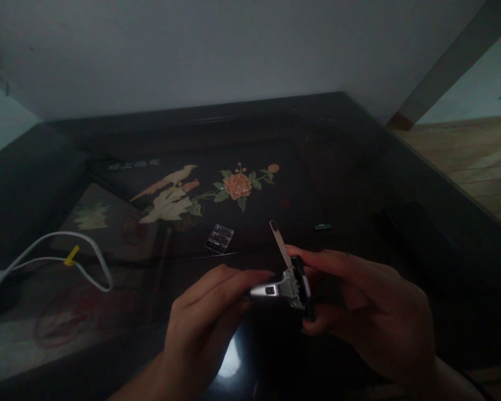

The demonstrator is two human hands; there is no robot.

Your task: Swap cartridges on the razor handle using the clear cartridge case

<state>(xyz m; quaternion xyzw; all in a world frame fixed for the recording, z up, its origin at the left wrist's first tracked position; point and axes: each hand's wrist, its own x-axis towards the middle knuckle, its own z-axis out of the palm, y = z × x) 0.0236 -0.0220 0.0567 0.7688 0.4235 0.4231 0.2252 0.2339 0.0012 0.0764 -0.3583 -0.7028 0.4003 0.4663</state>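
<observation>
My left hand [211,312] is closed around the handle of a razor-like silver tool [271,289]. That tool has a toothed, bracket-like end on its right side. A black head piece [303,287] sits against this end, pinched between the thumb and fingers of my right hand [371,301]. Whether the two parts are locked together I cannot tell. From beside the head a flat metal strip [280,242] with a dark tip slants up and left. Beyond my hands a clear plastic case [220,238] with compartments lies on the dark table. A small green-and-black blade-like strip [323,226] lies to its right.
The glossy dark tabletop [342,184] carries a flower-and-bird design [237,186]. On the left lies a looped white cable [102,273] with a yellow tie [72,255]. A dark flat object [421,234] is dimly seen at right. A pale wall [192,55] stands behind.
</observation>
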